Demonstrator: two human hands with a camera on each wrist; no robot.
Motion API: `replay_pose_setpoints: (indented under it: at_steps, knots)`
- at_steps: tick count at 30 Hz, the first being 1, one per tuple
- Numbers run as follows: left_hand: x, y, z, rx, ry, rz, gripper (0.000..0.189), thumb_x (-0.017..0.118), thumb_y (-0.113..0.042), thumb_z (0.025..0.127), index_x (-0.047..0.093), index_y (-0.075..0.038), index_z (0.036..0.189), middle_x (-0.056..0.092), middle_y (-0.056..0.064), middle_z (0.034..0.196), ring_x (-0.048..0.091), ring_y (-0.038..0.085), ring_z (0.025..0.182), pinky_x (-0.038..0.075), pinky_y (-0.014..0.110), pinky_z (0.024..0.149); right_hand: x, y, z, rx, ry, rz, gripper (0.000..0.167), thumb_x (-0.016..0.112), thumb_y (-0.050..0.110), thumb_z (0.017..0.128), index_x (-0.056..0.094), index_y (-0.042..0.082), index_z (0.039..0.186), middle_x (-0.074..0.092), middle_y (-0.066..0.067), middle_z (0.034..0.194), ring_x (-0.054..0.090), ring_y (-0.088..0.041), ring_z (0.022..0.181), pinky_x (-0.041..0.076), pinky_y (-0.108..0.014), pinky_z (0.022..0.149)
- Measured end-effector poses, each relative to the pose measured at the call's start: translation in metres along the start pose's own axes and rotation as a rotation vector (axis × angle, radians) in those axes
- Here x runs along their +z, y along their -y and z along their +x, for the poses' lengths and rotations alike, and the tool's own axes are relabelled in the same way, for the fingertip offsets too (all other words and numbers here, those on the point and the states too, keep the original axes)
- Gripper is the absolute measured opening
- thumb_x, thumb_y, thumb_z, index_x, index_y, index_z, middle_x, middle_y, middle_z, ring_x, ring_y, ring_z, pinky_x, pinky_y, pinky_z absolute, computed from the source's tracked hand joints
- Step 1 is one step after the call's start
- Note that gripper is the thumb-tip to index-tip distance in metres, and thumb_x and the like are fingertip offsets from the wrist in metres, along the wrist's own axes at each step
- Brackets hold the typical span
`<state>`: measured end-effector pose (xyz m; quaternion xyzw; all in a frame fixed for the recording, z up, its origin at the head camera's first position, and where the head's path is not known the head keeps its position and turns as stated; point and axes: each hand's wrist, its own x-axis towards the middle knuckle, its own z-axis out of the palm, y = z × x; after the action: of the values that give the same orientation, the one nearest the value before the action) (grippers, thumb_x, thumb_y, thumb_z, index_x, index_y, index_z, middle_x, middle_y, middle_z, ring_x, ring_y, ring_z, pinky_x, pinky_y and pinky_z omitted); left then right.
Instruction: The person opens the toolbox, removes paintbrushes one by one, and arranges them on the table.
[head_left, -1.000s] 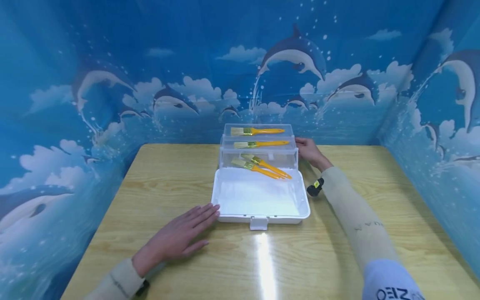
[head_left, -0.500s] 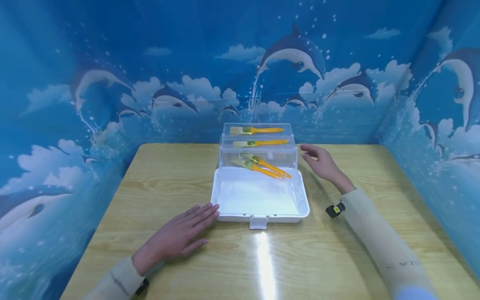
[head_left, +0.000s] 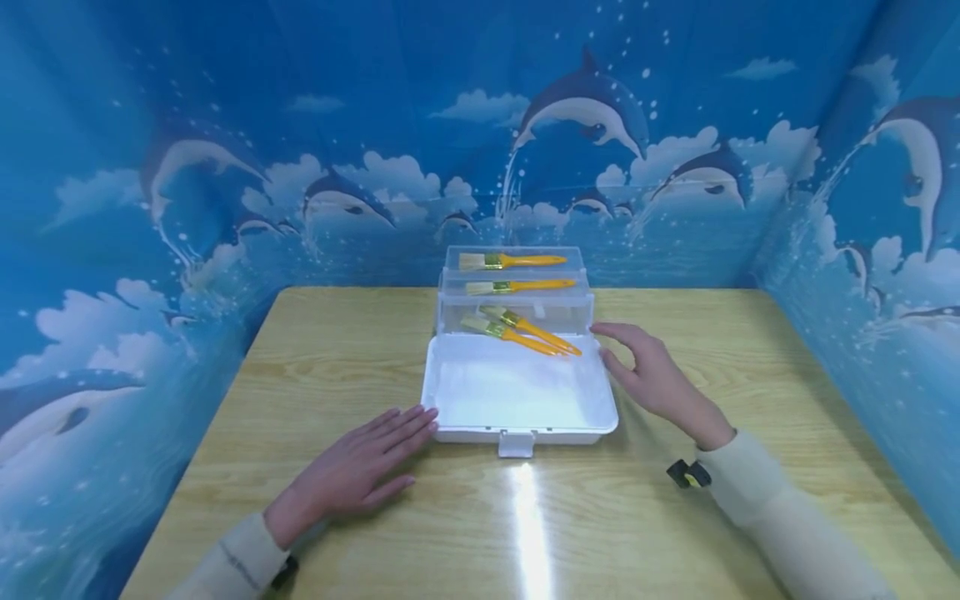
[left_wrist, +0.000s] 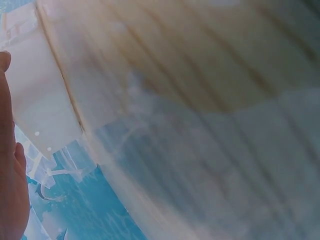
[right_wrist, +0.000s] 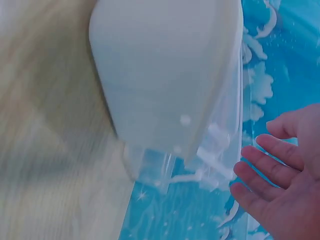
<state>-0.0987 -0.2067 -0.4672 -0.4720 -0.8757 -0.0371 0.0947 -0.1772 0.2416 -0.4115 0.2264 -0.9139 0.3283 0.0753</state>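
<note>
A white storage box stands opened in the middle, with clear tiered trays raised at its back. One paintbrush with a yellow handle lies in the top tray, and another paintbrush in the tray below. Two more paintbrushes lie slanted across the lowest tray. My left hand lies flat, its straight fingertips at the box's front left corner. Beside the box's right side, my right hand has relaxed, spread fingers and holds nothing. The right wrist view shows those fingers near the trays.
A front latch hangs down from the box. The box stands on a wood-grain table, whose far edge meets a blue dolphin-print curtain. Similar curtain hangs at both sides. A bright reflection streaks the table in front of the box.
My right hand has come away from the trays' right side and moved towards me, down along the box's right side. My left hand, the box and the paintbrushes have stayed in place.
</note>
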Motion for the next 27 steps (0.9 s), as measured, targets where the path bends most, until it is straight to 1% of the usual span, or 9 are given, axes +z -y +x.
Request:
replay_pose_setpoints:
  at_steps: [4, 10, 16, 19, 22, 27]
  knots:
    - [-0.001, 0.0, 0.0, -0.008, 0.02, -0.008, 0.076, 0.059, -0.041, 0.101, 0.024, -0.013, 0.162, 0.018, 0.002, 0.171, 0.023, 0.021, 0.155, 0.007, 0.032, 0.13, 0.006, 0.013, -0.004, -0.048, 0.032, -0.019, 0.039, 0.06, 0.007, 0.101, 0.057, 0.001, 0.14, 0.059, -0.018, 0.142, 0.052, -0.038, 0.134, 0.045, -0.06, 0.111]
    - [0.0, 0.0, 0.001, -0.019, 0.042, -0.008, 0.077, 0.057, -0.042, 0.102, 0.019, -0.015, 0.163, 0.016, 0.001, 0.171, 0.021, 0.02, 0.156, 0.005, 0.031, 0.13, 0.013, 0.032, -0.005, -0.15, 0.099, -0.036, 0.041, 0.064, 0.006, 0.099, 0.058, 0.003, 0.14, 0.06, -0.014, 0.142, 0.053, -0.034, 0.134, 0.047, -0.057, 0.11]
    - [0.0, -0.002, 0.0, -0.019, 0.043, -0.013, 0.077, 0.058, -0.042, 0.102, 0.02, -0.016, 0.164, 0.017, 0.001, 0.171, 0.022, 0.021, 0.155, 0.005, 0.03, 0.13, 0.018, 0.047, -0.001, -0.191, 0.182, -0.073, 0.044, 0.064, 0.008, 0.1, 0.057, 0.006, 0.142, 0.058, -0.01, 0.145, 0.051, -0.033, 0.136, 0.048, -0.056, 0.11]
    - [0.0, -0.002, -0.001, -0.019, 0.046, -0.012, 0.077, 0.057, -0.042, 0.102, 0.02, -0.015, 0.163, 0.017, 0.001, 0.171, 0.022, 0.021, 0.155, 0.003, 0.029, 0.13, 0.02, 0.054, 0.005, -0.219, 0.216, -0.092, 0.046, 0.063, 0.007, 0.1, 0.054, 0.006, 0.145, 0.057, -0.01, 0.147, 0.051, -0.033, 0.138, 0.048, -0.054, 0.111]
    - [0.0, -0.002, -0.001, -0.016, 0.041, -0.008, 0.076, 0.057, -0.043, 0.102, 0.022, -0.014, 0.163, 0.018, 0.002, 0.171, 0.023, 0.022, 0.155, 0.003, 0.03, 0.13, 0.02, 0.061, 0.016, -0.244, 0.248, -0.113, 0.047, 0.062, 0.005, 0.1, 0.053, 0.006, 0.146, 0.056, -0.01, 0.148, 0.051, -0.032, 0.138, 0.048, -0.052, 0.112]
    - [-0.001, -0.001, -0.001, -0.012, 0.025, -0.01, 0.075, 0.058, -0.041, 0.102, 0.025, -0.012, 0.162, 0.019, 0.002, 0.17, 0.023, 0.021, 0.155, 0.006, 0.031, 0.13, 0.02, 0.07, 0.036, -0.234, 0.317, -0.119, 0.047, 0.061, 0.001, 0.1, 0.053, 0.006, 0.146, 0.055, -0.009, 0.149, 0.051, -0.031, 0.138, 0.05, -0.05, 0.111]
